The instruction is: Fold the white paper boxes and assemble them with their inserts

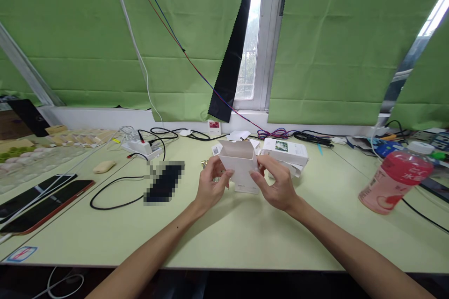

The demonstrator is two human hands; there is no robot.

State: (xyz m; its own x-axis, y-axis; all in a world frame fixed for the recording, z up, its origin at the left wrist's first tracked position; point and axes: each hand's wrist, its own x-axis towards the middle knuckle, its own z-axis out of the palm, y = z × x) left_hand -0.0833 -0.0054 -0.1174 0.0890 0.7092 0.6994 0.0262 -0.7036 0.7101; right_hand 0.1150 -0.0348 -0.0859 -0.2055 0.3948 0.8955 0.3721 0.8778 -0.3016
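A small white box (240,170) with its top flaps raised stands upright between my hands, near the middle of the table. My left hand (212,184) grips its left side, thumb on the front face. On the right side, my right hand (277,184) pinches the box between thumb and fingers. Its inside cannot be seen to the bottom. Just behind and to the right lie other white boxes (293,150), one with a green picture on top. A small brass-coloured object (204,164) shows beside my left hand, mostly hidden.
A pink bottle (396,180) stands at the right. To the left are a blurred dark object (164,182), black cable loops, a power strip (142,147), a beige item (104,167) and phones (49,203). Coiled wires (277,133) run along the table's back edge.
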